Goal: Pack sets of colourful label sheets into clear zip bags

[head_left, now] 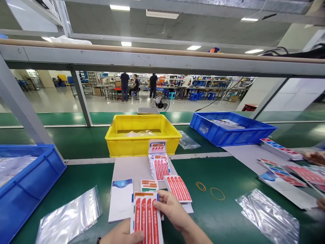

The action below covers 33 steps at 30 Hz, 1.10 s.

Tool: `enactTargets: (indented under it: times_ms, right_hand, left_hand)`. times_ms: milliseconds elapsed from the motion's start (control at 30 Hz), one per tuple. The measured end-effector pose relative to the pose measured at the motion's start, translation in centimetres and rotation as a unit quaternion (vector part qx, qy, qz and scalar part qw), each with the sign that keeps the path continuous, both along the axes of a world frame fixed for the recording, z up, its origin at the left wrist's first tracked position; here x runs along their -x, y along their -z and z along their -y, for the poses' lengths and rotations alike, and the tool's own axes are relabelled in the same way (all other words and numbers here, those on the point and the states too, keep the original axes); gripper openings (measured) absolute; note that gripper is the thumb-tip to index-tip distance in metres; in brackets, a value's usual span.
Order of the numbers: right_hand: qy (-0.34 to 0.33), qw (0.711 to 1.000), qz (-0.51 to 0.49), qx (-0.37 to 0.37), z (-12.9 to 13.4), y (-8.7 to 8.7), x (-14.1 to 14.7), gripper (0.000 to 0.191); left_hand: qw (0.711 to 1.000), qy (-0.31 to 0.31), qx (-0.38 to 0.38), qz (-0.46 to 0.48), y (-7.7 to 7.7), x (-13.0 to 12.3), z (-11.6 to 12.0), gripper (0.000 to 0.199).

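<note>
A stack of label sheets with red strips and an orange band along the top is held up in front of me. My left hand is closed on its lower left edge, thumb on the front. My right hand pinches its upper right edge between thumb and fingers. Just beyond lie a white booklet with a blue top, a pile of red-striped sheets, and a sheet with orange and green blocks, partly covered. Bagged label sheets lean toward the yellow bin.
A yellow bin stands ahead, with blue bins at left and back right. Clear plastic bags lie at left, more bags at right. Rubber bands rest on the green table. Another person's hand is at far right.
</note>
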State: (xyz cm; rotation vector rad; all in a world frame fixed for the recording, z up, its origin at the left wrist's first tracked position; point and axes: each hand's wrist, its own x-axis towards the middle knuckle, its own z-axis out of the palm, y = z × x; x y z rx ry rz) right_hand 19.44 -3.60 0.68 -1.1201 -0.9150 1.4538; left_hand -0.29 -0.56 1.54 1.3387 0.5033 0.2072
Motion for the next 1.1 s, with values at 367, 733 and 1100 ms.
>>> enactTargets:
  times_ms: [367, 733, 1100]
  right_hand:
    - [0.292, 0.948, -0.123, -0.026, -1.9, 0.2, -5.0, 0.04]
    - [0.211, 0.975, -0.062, -0.031, -1.6, 1.3, -1.2, 0.044]
    - [0.081, 0.997, 0.007, 0.0, -1.1, 1.3, -1.5, 0.042]
  left_hand:
    - [0.977, -0.07, 0.168, 0.108, 1.4, 2.5, -0.5, 0.042]
    - [0.957, -0.062, -0.27, -0.089, 0.3, -0.4, -0.4, 0.022]
    - [0.977, -0.162, -0.135, -0.033, 1.6, -0.3, -0.8, 0.028]
